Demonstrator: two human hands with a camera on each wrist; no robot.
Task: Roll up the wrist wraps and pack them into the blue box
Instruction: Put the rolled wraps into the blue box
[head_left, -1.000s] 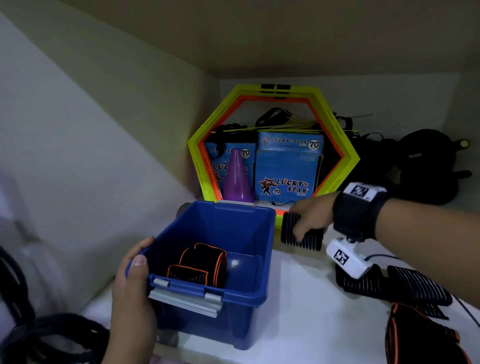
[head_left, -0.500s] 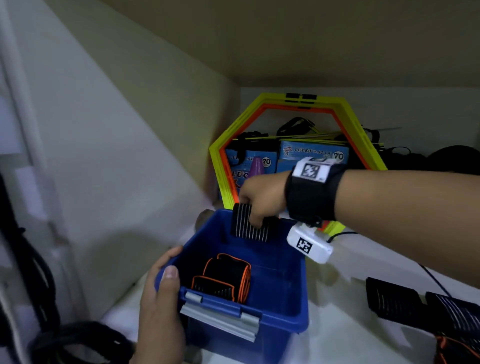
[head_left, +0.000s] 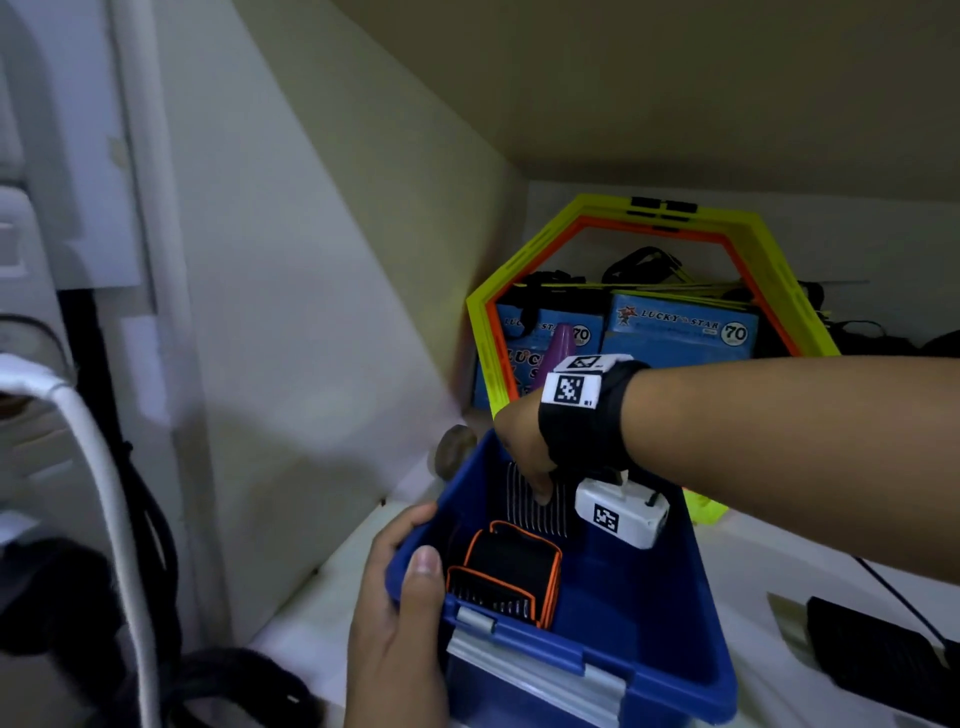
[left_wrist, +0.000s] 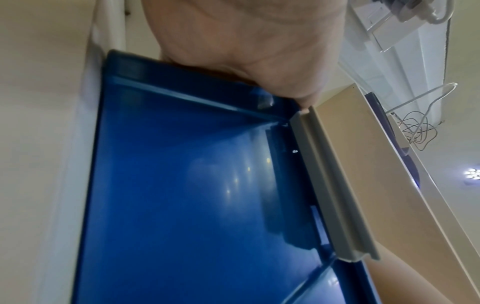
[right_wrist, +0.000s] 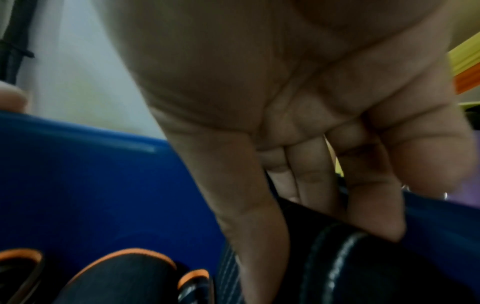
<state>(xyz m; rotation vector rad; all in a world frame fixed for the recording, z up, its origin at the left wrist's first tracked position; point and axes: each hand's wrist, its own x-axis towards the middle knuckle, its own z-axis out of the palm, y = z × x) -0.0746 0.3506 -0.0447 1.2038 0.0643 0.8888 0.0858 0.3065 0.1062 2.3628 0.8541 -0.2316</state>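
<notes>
The blue box (head_left: 670, 613) stands open on the white shelf. My left hand (head_left: 400, 597) grips its near left corner, thumb over the rim; the left wrist view shows the box's blue wall (left_wrist: 182, 185) and grey latch (left_wrist: 335, 185). My right hand (head_left: 524, 452) reaches down into the far end and pinches a rolled black wrist wrap with white stripes (head_left: 535, 506), held between thumb and fingers (right_wrist: 374, 216) just inside the far wall. A rolled black wrap with orange edging (head_left: 506, 574) lies in the box near the front; its orange edge (right_wrist: 124, 273) shows in the right wrist view.
A yellow and orange hexagon frame (head_left: 769, 270) leans at the shelf's back with blue Lucky Star boxes (head_left: 680, 327) and a purple cone (head_left: 558, 345) behind it. Another black wrap (head_left: 878, 654) lies on the shelf at right. The cupboard's side wall is close on the left.
My right hand carried the striped rolled wrap from the shelf beside the box leftward and down into the box's far end. The left hand kept hold of the corner.
</notes>
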